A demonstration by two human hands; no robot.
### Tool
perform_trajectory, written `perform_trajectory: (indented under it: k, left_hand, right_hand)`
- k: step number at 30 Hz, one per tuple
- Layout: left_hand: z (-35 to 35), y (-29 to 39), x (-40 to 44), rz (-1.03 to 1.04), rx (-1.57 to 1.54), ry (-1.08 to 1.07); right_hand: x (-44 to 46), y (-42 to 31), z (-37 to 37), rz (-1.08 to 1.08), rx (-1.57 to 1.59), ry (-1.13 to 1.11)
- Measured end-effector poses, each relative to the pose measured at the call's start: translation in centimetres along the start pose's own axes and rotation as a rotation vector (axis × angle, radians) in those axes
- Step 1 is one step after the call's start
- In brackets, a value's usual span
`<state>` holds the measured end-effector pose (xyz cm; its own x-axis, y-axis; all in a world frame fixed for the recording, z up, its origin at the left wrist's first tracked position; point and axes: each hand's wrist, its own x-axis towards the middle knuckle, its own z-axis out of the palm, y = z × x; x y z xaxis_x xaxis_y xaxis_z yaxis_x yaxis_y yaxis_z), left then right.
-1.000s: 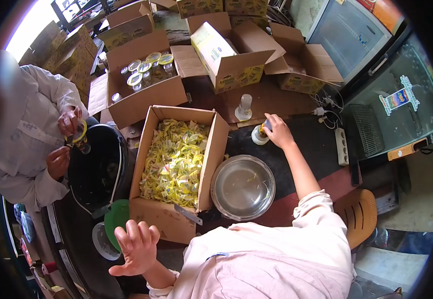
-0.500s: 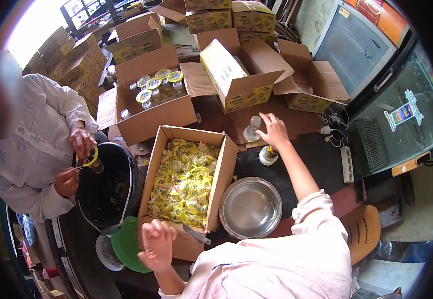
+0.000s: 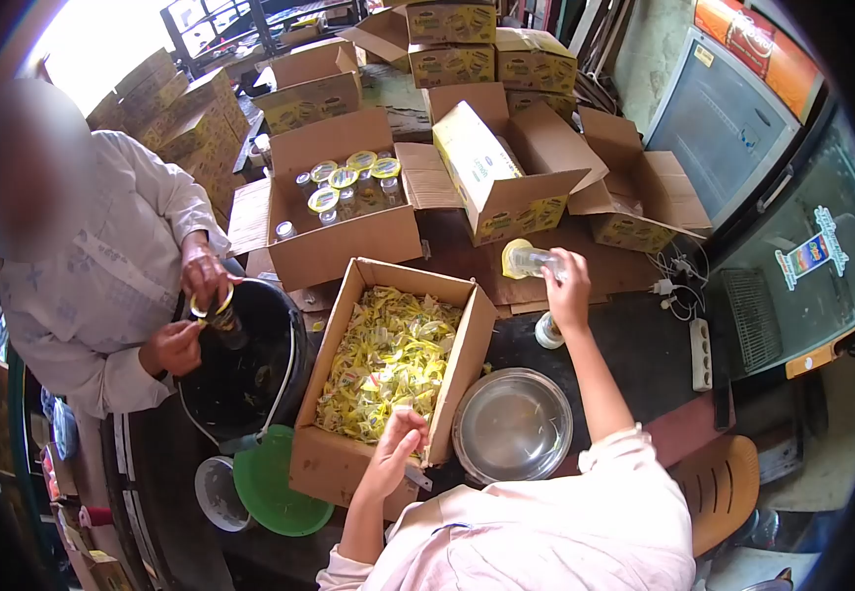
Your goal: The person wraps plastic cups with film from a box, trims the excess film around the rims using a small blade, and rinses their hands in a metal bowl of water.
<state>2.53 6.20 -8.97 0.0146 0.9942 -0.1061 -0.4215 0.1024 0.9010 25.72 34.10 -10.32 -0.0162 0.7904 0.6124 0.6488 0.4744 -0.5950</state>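
Note:
My right hand (image 3: 570, 289) grips a clear jar (image 3: 538, 262) by one end. The jar lies tilted on its side in the air, its yellow-rimmed end pointing left. Below it, another small clear jar (image 3: 548, 331) stands on the dark table, partly hidden by my right wrist. My left hand (image 3: 395, 448) hovers over the near edge of a cardboard box (image 3: 486, 325) of yellow wrapper-like pieces (image 3: 388, 360). Its fingers are loosely bent with the thumb apart, and nothing shows in them. A flat metal blade (image 3: 417, 478) rests at that box's near corner.
A steel bowl (image 3: 512, 426) sits right of the box. To the left are a black bucket (image 3: 294, 369), a green basin (image 3: 280, 492) and a co-worker (image 3: 102, 286) handling a yellow-rimmed jar. Behind stand open cartons (image 3: 348, 241), one with several jars. A power strip (image 3: 700, 355) lies right.
My right hand has lifted the jar from the table and tipped it sideways. My left hand has moved right, over the box's near edge. The whole view has shifted.

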Motion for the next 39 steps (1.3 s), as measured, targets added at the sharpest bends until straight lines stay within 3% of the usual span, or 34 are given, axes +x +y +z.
perform_trajectory:
  k: [3, 8, 10, 12, 15, 17, 18, 19, 21, 23, 25, 27, 31, 32, 39]
  left_hand:
    - [1.8, -0.7, 0.4, -0.072, 0.016, 0.011]
    - [4.3, -2.4, 0.1, 0.026, -0.394, 0.042]
    - [4.1, -1.7, -1.3, 0.098, -0.528, 0.154]
    - [3.1, -0.9, -3.0, 0.187, -0.575, 0.194]
    - [1.8, 0.8, -7.7, 0.238, -0.701, 0.181]
    - [-0.9, -1.1, -10.0, 0.219, -0.756, 0.351]
    - [-1.2, -0.3, -11.9, 0.255, -0.621, 0.351]
    - [-2.8, -1.1, -13.0, 0.314, -0.500, 0.525]
    - [-5.5, -1.0, -16.3, 0.326, -0.465, 0.689]
    - [-6.8, -0.1, -19.8, 0.347, -0.361, 0.825]
    - [-8.8, 0.0, -23.1, 0.396, -0.336, 0.819]
    - [-9.8, 0.3, -25.0, 0.464, -0.377, 0.895]
    - [-11.0, 0.5, -26.3, 0.496, -0.352, 1.009]
    - [-11.5, 0.3, -26.8, 0.483, -0.344, 0.968]
    - [-13.2, 1.2, -27.0, 0.499, -0.263, 0.869]
  right_hand:
    - [-3.7, -5.5, -3.2, 0.122, 0.398, 0.112]
    - [-13.5, -14.7, -4.6, 0.308, 0.947, 0.065]
    - [-17.6, -17.3, -4.2, 0.098, 0.849, 0.057]
    - [-20.6, -20.6, -5.0, 0.031, 0.950, -0.059]
    - [-23.8, -22.0, -5.4, -0.412, 0.791, -0.195]
    - [-24.1, -22.9, -6.1, -0.591, 0.846, -0.391]
    - [-23.7, -23.3, -7.1, -0.681, 0.711, -0.460]
    - [-23.3, -23.5, -7.8, -0.769, 0.577, -0.530]
    - [-24.8, -21.8, -7.4, -0.511, 0.523, -0.499]
    - [-26.8, -18.9, -6.4, -0.014, 0.475, -0.449]
    - [-28.8, -16.3, -5.1, 0.376, 0.387, -0.398]
    - [-30.6, -14.0, -3.4, 0.534, 0.419, -0.405]
    - [-32.2, -14.0, -0.9, 0.590, 0.486, -0.461]
    - [-32.6, -14.0, -0.3, 0.697, 0.523, -0.467]
    - [-33.8, -14.9, -0.3, 0.758, 0.567, -0.348]
